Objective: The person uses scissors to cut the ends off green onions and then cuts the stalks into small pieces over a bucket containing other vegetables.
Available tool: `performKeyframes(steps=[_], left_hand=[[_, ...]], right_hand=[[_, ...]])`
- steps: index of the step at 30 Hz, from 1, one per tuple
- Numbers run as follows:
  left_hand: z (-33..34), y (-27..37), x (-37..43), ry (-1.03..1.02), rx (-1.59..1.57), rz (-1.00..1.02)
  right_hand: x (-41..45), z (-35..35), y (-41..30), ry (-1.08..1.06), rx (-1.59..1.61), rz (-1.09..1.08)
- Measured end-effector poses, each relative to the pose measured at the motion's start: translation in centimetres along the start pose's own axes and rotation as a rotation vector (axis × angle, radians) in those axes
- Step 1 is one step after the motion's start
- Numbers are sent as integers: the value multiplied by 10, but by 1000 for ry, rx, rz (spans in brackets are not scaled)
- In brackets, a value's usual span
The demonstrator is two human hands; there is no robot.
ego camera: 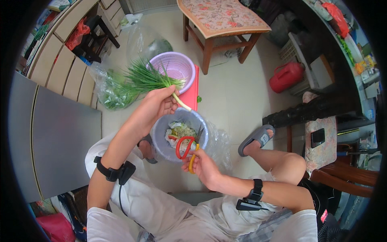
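Observation:
My left hand (161,101) pinches a green onion (181,103), its white end pointing down over the rim of a lined waste bin (157,133). In my right hand (202,166) are scissors (185,148) with one red and one yellow handle loop, their blades over the bin. Vegetable scraps (181,133) lie inside the bin. Behind my left hand, a bunch of green onions (148,78) rests with its white ends on a lavender plastic colander (189,65). Beneath the colander is a red board or low stool (192,101), partly hidden.
A clear plastic bag of greens (116,90) lies left of the colander, with another plastic bag (139,39) behind. A cloth-topped wooden table (223,18) stands ahead. To the right are a red jug (287,77) and a phone (317,138) on a padded seat. Grey cabinet doors (66,139) flank the left.

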State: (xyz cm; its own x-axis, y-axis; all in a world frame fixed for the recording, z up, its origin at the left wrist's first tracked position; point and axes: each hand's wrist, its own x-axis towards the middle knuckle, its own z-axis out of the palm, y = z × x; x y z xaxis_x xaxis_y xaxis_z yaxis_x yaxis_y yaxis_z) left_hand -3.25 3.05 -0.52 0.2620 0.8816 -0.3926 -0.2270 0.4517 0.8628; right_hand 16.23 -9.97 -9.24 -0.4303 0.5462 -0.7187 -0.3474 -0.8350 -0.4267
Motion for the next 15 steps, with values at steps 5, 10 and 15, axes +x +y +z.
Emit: performKeyframes(steps=[5,10,15], left_hand=[[13,5,0,59,-29,18],[2,6,-5,8,-86,62],[-2,7,-13,8,-45,107]], right_hand=[[7,-10,-1,-32,-127,-15],[10,-13,11,-43,-240,-72],[-20,0,0,56,-606,-232]])
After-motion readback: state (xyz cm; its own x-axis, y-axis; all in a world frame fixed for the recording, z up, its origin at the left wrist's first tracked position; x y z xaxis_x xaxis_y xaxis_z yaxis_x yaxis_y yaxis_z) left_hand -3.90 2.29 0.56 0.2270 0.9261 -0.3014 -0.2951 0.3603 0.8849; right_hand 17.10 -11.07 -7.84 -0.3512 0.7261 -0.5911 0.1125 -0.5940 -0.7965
